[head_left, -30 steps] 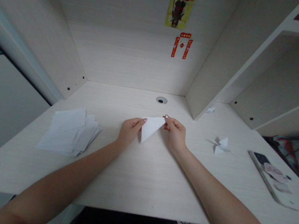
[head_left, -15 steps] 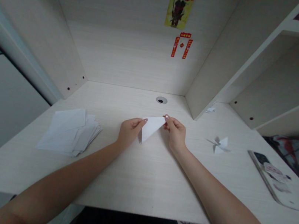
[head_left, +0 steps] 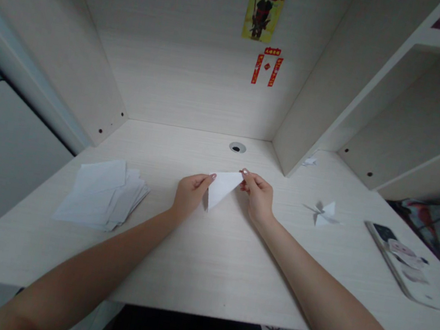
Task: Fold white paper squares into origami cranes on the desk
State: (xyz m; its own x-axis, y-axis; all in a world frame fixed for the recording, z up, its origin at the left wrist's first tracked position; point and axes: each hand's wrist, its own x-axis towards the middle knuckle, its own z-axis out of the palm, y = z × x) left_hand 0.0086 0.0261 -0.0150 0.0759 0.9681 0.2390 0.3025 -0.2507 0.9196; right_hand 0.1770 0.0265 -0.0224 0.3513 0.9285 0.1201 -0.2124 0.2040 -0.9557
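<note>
A white sheet of paper folded into a triangle point(head_left: 222, 187) is stretched between my two hands over the middle of the desk, one point facing down toward me. My left hand point(head_left: 191, 195) pinches its left corner, thumb on top. At the upper right corner my right hand point(head_left: 257, 194) grips the paper between thumb and fingers. Both hands are closed on it, and the fingers behind the paper are partly hidden. To the right of my right hand lies a folded white paper crane point(head_left: 324, 213), its wings spread.
A stack of white paper sheets point(head_left: 95, 196) lies on the left of the desk point(head_left: 204, 273). At the right is a phone point(head_left: 403, 264) in a decorated case. A divider panel point(head_left: 317, 91) rises behind my right hand. A round cable hole point(head_left: 237, 147) sits near the back wall.
</note>
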